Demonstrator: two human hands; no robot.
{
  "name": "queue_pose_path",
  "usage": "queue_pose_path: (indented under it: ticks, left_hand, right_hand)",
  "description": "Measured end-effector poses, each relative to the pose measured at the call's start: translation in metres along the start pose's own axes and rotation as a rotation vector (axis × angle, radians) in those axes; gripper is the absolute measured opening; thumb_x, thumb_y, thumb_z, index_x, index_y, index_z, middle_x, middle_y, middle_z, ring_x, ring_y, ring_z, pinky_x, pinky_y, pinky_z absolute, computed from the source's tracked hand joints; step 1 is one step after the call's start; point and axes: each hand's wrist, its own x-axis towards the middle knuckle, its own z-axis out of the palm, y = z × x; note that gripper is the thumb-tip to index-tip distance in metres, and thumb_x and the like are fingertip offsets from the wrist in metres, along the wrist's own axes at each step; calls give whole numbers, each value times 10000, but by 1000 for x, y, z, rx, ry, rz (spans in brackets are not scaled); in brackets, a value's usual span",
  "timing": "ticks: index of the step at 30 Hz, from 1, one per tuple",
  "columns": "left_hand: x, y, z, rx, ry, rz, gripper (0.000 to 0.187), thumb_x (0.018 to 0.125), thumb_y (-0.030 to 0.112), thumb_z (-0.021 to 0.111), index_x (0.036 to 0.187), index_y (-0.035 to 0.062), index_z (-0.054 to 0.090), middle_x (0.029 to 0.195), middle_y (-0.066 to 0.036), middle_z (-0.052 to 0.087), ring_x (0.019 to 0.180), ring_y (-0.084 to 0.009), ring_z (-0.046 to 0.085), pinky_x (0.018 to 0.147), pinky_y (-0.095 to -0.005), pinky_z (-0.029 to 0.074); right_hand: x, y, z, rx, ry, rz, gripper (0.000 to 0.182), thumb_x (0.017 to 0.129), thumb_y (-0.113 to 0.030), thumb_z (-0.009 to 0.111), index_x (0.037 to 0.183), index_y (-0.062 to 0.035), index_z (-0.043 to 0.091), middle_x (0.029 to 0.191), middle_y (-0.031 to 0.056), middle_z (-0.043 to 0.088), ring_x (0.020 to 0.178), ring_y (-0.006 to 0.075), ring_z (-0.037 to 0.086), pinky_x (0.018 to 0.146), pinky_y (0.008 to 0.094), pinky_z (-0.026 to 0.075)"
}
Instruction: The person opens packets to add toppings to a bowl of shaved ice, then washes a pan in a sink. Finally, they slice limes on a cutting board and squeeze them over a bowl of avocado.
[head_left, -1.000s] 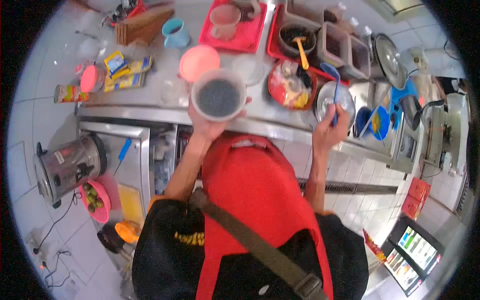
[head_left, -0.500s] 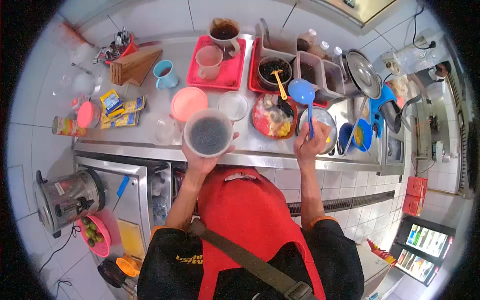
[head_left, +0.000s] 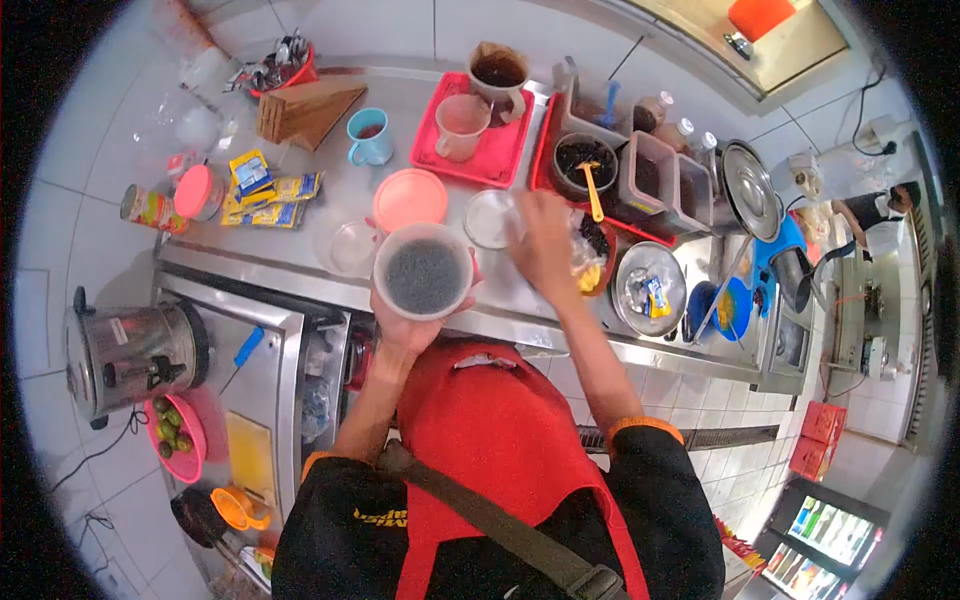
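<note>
My left hand [head_left: 408,325] is wrapped round a translucent plastic tub [head_left: 375,268] filled with dark, speckled seeds [head_left: 422,275]. The tub is held upright just above the counter's front edge. My right hand [head_left: 543,240], blurred by motion, stretches over the counter with open fingers. Its fingertips are at the right rim of a round clear lid [head_left: 488,218]. Behind the tub lies a round pink lid [head_left: 410,200]. A bowl of mixed toppings [head_left: 592,275] is partly hidden by my right hand and forearm. A blue ladle [head_left: 611,100] stands in a container at the back.
On the steel counter [head_left: 250,245], a red tray [head_left: 425,155] holds jugs. A pot with an orange spoon [head_left: 592,190] stands right of it. A light-blue mug [head_left: 370,138], yellow sachets [head_left: 262,195] and a metal plate [head_left: 632,312] are nearby. Another person [head_left: 875,212] stands far right.
The blue ladle has left my right hand and now stands in the back container. My right hand has moved left to the clear lid. My left hand still holds the tub.
</note>
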Motion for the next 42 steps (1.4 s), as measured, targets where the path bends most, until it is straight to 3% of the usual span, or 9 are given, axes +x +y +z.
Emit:
queue_pose_path:
  ticks: [6, 16, 18, 24, 27, 28, 31, 36, 42]
  left_hand:
    - [-3, 8, -5, 66, 47, 75, 716, 945, 621, 316, 1374, 65, 459, 1335, -203, 539, 1198, -452, 533, 983, -633, 445]
    - [17, 6, 0, 85, 101, 80, 750, 929, 601, 376, 1427, 40, 381, 1392, -287, 443, 1225, -573, 436, 908, -652, 500]
    - [20, 8, -4, 139, 25, 15, 742, 921, 636, 358, 1388, 65, 435, 1337, -220, 523, 1192, -512, 506, 915, -634, 500]
    - [24, 9, -14, 114, 17, -36, 776, 898, 689, 344, 1394, 100, 442, 1338, -207, 535, 1161, -527, 529, 887, -619, 521]
    - [22, 9, -20, 80, 2, -28, 829, 880, 684, 390, 1424, 58, 384, 1396, -254, 455, 1202, -562, 469, 898, -611, 519]
    - [22, 9, -21, 74, -12, -19, 862, 871, 681, 414, 1437, 34, 357, 1421, -277, 416, 1223, -579, 439, 903, -606, 520]
    - [21, 5, -13, 132, 27, 11, 764, 901, 689, 351, 1419, 133, 423, 1379, -185, 505, 1207, -475, 518, 932, -608, 495]
    - [30, -4, 2, 283, 138, 143, 755, 923, 665, 325, 1428, 108, 400, 1396, -152, 484, 1255, -338, 511, 1036, -504, 444]
    - [28, 4, -1, 449, 176, -18, 691, 954, 611, 311, 1410, 101, 408, 1347, -134, 518, 1193, -303, 555, 1033, -466, 448]
  right_hand:
    - [-29, 11, 87, -278, -388, 88, 820, 720, -452, 761, 1416, -183, 421, 1373, 261, 414, 1220, 473, 424, 1011, 556, 377]
    - [8, 30, 103, -128, -345, 327, 987, 613, -638, 783, 1355, -79, 448, 1333, 330, 401, 1216, 533, 416, 952, 633, 377]
    - [19, 28, 97, -88, -405, 359, 999, 582, -610, 819, 1320, -42, 457, 1292, 332, 425, 1180, 529, 447, 929, 636, 389]
    - [11, 43, 111, 126, -28, 298, 664, 683, -348, 831, 1187, -18, 553, 1095, 274, 559, 987, 449, 588, 842, 499, 484]
    - [32, 37, 77, 270, -189, 452, 394, 735, -227, 794, 1053, -44, 648, 903, 145, 628, 871, 329, 638, 789, 409, 517]
    - [39, 18, 52, 307, -50, 376, 272, 746, -196, 781, 922, -19, 676, 759, 87, 630, 707, 280, 649, 698, 384, 523]
    - [46, -62, -23, 431, 189, 318, 279, 731, -198, 766, 920, -32, 645, 930, 154, 660, 845, 317, 644, 746, 428, 482]
    - [20, -113, -45, 260, -27, -276, 481, 688, -388, 820, 897, -51, 549, 1308, 247, 482, 1166, 422, 490, 942, 488, 416]
    - [36, -79, -46, 263, -249, -530, 730, 653, -589, 770, 1091, -56, 535, 1309, 274, 450, 1196, 473, 443, 968, 541, 408]
